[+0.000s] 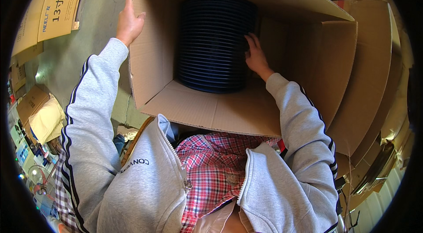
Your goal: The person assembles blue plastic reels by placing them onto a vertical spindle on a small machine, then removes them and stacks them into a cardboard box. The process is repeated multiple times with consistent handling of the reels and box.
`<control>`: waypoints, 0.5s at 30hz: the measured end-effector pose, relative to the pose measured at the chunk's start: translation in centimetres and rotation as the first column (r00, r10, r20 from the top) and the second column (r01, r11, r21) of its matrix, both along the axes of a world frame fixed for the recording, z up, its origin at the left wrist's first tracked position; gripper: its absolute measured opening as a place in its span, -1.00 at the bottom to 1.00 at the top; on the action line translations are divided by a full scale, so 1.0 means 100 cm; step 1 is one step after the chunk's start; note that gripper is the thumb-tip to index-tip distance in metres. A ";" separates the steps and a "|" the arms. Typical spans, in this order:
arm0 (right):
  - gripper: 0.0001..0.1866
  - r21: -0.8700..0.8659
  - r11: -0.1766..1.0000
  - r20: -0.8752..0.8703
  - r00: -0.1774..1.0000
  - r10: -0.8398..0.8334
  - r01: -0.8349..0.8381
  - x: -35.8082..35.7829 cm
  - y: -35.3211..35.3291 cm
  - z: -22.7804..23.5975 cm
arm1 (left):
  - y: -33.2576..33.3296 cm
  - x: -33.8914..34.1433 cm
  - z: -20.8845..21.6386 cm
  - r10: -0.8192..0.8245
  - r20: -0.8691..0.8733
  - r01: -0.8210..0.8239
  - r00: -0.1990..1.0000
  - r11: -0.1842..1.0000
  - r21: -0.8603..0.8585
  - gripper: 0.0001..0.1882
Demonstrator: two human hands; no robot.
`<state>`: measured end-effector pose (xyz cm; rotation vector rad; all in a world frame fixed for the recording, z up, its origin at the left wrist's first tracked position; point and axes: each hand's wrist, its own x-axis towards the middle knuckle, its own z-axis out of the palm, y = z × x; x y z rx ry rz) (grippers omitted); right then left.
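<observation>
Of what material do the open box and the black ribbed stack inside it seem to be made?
The open box looks like matt brown corrugated cardboard: its cut edges appear ridged. The black ribbed stack is probably plastic, with a slight gloss where light catches the rims; coated metal remains possible.

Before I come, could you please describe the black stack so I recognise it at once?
Find the open cardboard box at upper centre. Inside, left of the right hand, sits the black stack, its ridged side unlike the plain brown walls.
</observation>
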<state>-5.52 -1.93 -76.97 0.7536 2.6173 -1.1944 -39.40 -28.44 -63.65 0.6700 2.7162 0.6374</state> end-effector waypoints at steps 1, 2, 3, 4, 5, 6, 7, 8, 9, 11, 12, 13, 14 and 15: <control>-0.30 -0.011 1.000 0.003 1.000 0.000 0.001 0.000 0.001 0.000 | 0.000 0.000 0.000 0.002 -0.001 -0.002 1.000 1.000 0.002 -0.23; -0.30 -0.021 1.000 0.006 1.000 -0.003 0.003 0.000 0.001 0.000 | 0.000 0.000 -0.001 -0.001 -0.005 0.001 1.000 1.000 0.001 -0.23; -0.28 -0.013 1.000 -0.021 1.000 -0.008 0.008 0.000 0.002 -0.002 | -0.001 -0.001 -0.001 -0.005 -0.010 0.005 1.000 1.000 0.000 -0.23; -0.27 -0.005 1.000 -0.047 0.999 -0.013 0.013 0.000 0.003 -0.003 | -0.001 -0.001 -0.001 -0.008 -0.014 0.008 1.000 1.000 -0.001 -0.23; -0.25 0.002 1.000 -0.073 0.997 -0.018 0.018 -0.002 0.004 -0.005 | -0.001 -0.001 -0.001 -0.005 -0.004 0.005 1.000 1.000 -0.006 -0.23; -0.24 -0.001 1.000 -0.077 0.997 -0.027 0.027 -0.004 0.005 -0.006 | 0.000 -0.001 0.000 -0.002 0.006 0.002 1.000 1.000 -0.011 -0.23; -0.23 -0.004 0.999 -0.079 0.996 -0.035 0.035 -0.006 0.006 -0.007 | 0.000 -0.002 0.000 0.002 0.016 -0.002 1.000 1.000 -0.016 -0.23; -0.22 -0.008 0.999 -0.082 0.996 -0.044 0.044 -0.009 0.007 -0.006 | 0.000 -0.001 0.000 -0.001 0.003 0.001 1.000 1.000 -0.019 -0.23; -0.21 -0.014 0.999 -0.057 0.997 -0.052 0.051 -0.012 0.007 -0.004 | 0.000 -0.001 -0.001 -0.005 -0.010 0.004 1.000 1.000 -0.022 -0.23; -0.21 -0.025 0.997 -0.006 0.998 -0.067 0.067 -0.016 0.007 -0.001 | -0.001 -0.001 -0.002 -0.009 -0.031 0.008 0.999 1.000 -0.025 -0.23; -0.21 -0.013 0.999 -0.009 0.999 -0.053 0.053 -0.017 0.007 -0.003 | -0.001 0.000 -0.003 -0.010 -0.039 0.009 0.999 1.000 -0.023 -0.23; -0.21 0.000 0.999 -0.012 0.999 -0.039 0.039 -0.017 0.007 -0.005 | -0.002 -0.001 -0.003 -0.011 -0.047 0.010 0.999 1.000 -0.022 -0.23; -0.21 0.013 1.000 -0.014 1.000 -0.026 0.026 -0.017 0.007 -0.006 | -0.001 -0.001 -0.003 -0.006 -0.026 0.005 1.000 1.000 -0.011 -0.23; -0.21 0.023 0.999 -0.012 0.999 -0.033 0.033 -0.017 0.007 -0.007 | -0.001 -0.001 -0.003 0.000 -0.004 0.000 1.000 1.000 -0.001 -0.23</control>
